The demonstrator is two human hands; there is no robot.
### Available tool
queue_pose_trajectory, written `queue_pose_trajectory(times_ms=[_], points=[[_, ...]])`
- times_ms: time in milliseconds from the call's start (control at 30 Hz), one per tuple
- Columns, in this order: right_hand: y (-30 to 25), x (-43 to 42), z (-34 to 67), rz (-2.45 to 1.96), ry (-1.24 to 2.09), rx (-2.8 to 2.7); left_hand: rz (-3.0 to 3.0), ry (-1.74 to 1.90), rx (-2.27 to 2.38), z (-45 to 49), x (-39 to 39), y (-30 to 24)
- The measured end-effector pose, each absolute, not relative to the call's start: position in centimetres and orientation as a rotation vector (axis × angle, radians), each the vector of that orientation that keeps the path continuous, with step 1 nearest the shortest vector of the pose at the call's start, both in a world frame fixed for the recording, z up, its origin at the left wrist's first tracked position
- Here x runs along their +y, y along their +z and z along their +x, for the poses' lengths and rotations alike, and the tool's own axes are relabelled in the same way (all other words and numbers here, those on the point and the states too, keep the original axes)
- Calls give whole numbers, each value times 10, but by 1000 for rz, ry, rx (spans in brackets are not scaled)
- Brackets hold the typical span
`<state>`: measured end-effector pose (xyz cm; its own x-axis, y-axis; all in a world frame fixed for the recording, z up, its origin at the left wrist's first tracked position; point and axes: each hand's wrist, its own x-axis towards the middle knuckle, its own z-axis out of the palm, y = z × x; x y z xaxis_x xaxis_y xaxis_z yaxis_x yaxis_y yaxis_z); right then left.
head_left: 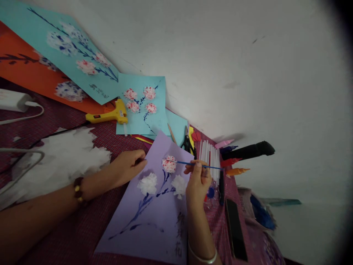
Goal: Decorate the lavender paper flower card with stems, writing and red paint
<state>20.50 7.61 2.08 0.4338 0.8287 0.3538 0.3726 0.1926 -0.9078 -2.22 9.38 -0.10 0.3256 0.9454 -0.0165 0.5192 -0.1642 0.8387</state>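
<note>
My right hand [199, 180] is closed around a thin blue paintbrush [185, 163]. The brush tip touches the top flower [169, 164], a white tissue puff dotted with red. This flower sits on a purple sheet [140, 230] with dark blue painted branches and written characters. Two plain white tissue flowers, one on the left [148, 183] and one on the right [179, 186], lie below it on the sheet. My left hand [132, 165], fingers curled in a loose fist, rests by the sheet's upper left edge; nothing shows in it.
White tissue pieces [66, 154] spread at left. A yellow glue gun [110, 115] lies before a blue flower picture [142, 121] against the wall. Black scissors [187, 141], white glue sticks [211, 158], paint tubes [233, 172] and a phone [236, 230] are at right.
</note>
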Motion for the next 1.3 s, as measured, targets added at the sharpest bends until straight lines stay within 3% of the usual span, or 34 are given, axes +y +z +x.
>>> queue_pose_trajectory(times_ms=[1300], points=[[16,78,219,-1414,413,-1097,1784,660,1290,-23,94,2]])
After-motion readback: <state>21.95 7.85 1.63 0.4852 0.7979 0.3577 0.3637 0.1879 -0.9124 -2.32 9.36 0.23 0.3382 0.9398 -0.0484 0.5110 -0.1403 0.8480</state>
